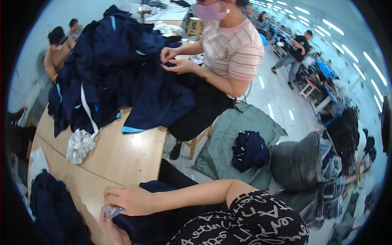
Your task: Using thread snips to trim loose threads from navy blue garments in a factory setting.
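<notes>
So on the far left a dark navy garment (53, 208) is slumped at the edge of the wooden table (122, 159), with a white cloth bundle (81, 145) further up. Only part of the left hand (114, 232) is seen at the bottom edge, so its grip can't be told. The right hand (130, 200) is closed around small blue-handled snips (111, 212), pressed onto another navy piece (159, 222) in the lap. Across the table, a big navy pile (110, 65) is being handled by a seated co-worker (228, 53).

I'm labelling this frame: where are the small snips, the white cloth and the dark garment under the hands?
snips (112, 212), head view, blade tips.
white cloth (80, 143), head view, bunched middle.
dark garment (157, 223), head view, fold beside wrist.
</notes>
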Demonstrator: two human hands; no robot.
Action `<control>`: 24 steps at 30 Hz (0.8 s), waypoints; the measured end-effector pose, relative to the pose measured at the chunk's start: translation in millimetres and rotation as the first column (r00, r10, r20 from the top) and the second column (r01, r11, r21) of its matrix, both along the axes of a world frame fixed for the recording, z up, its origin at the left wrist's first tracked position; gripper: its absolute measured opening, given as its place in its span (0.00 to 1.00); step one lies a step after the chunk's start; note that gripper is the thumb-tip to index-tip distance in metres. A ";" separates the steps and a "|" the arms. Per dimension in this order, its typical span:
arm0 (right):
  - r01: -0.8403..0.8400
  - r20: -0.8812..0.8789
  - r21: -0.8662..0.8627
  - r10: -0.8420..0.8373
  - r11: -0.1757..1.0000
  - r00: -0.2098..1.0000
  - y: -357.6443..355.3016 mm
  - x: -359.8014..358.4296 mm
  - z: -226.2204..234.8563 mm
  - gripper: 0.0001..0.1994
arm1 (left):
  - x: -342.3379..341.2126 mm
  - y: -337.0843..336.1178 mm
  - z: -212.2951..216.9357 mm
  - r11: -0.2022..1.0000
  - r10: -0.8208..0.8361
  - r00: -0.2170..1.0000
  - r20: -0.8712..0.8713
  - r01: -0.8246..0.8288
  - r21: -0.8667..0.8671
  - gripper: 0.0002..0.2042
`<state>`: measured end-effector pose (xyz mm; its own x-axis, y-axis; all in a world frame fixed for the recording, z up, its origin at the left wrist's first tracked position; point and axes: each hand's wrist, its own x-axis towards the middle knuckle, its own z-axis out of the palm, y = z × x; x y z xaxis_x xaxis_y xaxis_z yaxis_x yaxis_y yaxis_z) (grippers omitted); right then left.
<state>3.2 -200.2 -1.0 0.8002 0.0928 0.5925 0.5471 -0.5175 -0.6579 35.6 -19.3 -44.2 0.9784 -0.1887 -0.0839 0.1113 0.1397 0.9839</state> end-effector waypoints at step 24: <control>0.018 -0.070 -0.019 -0.020 1.000 0.997 2.5 -9.4 -13.7 0.09 | -22.4 -15.0 25.5 0.986 0.027 0.996 -0.082 -0.014 0.166 0.15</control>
